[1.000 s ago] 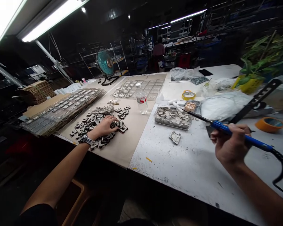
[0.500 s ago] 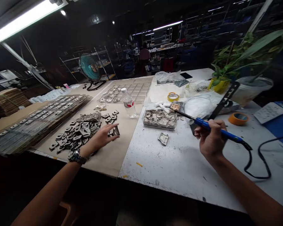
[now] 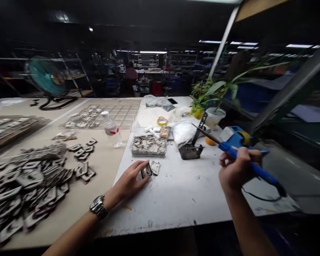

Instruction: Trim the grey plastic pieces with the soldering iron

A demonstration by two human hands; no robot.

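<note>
Frame piece [image 3: 146, 170], one, small, dark-edged, pale-faced: tilted on edge in the left hand [image 3: 132, 179], over the white worktop [image 3: 176, 199]. Grip: thumb and fingers parted by only the piece's breadth, pinching it at opposite edges.
Molded part [image 3: 155, 168], one, pale grey: on the worktop, just right of the pinched fingertips; contact with the frame piece cannot be told.
Soldering iron [image 3: 229, 148], one, blue-handled: in the right hand [image 3: 238, 170], fingers wrapped round the handle, well right of the left grip, tip slanting up and leftward.
Clear box [image 3: 149, 153], one, filled with pale fragments: just beyond the left grip.
Metal stand [image 3: 190, 152], one, black: beyond the left grip and to its right.
Bottle [image 3: 112, 131], one, white-capped, upright: beyond the left grip, leftward.
Heap of frame pieces [image 3: 29, 188], many: well left of the left grip.
Wristwatch [image 3: 98, 207], one, metal-banded: on the left wrist, behind the grip.
Fan [image 3: 46, 78], one, teal: far beyond, leftward.
</note>
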